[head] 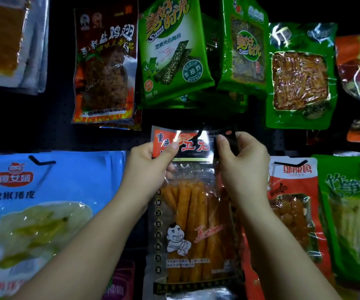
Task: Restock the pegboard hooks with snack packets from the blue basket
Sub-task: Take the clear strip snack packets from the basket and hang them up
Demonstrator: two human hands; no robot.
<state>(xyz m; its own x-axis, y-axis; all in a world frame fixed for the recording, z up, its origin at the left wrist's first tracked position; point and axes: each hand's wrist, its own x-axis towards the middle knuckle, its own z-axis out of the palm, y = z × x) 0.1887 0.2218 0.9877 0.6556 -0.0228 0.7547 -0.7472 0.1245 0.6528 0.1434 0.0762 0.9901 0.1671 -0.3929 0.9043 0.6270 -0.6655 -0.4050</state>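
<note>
A clear snack packet (193, 224) of orange spicy sticks, with a red and black header, hangs upright against the dark pegboard (34, 131) in the middle of the view. My left hand (147, 169) pinches its top left corner. My right hand (243, 165) pinches its top right corner. A black hook (199, 133) pokes through the header between my two thumbs. The blue basket is out of view.
Hanging packets surround the spot: a blue one (34, 213) at lower left, a dark red chicken-wing one (105, 68) above left, green seaweed packets (172, 50) above, a green one (300, 76) at upper right, red (293, 202) and green (352, 213) ones at lower right.
</note>
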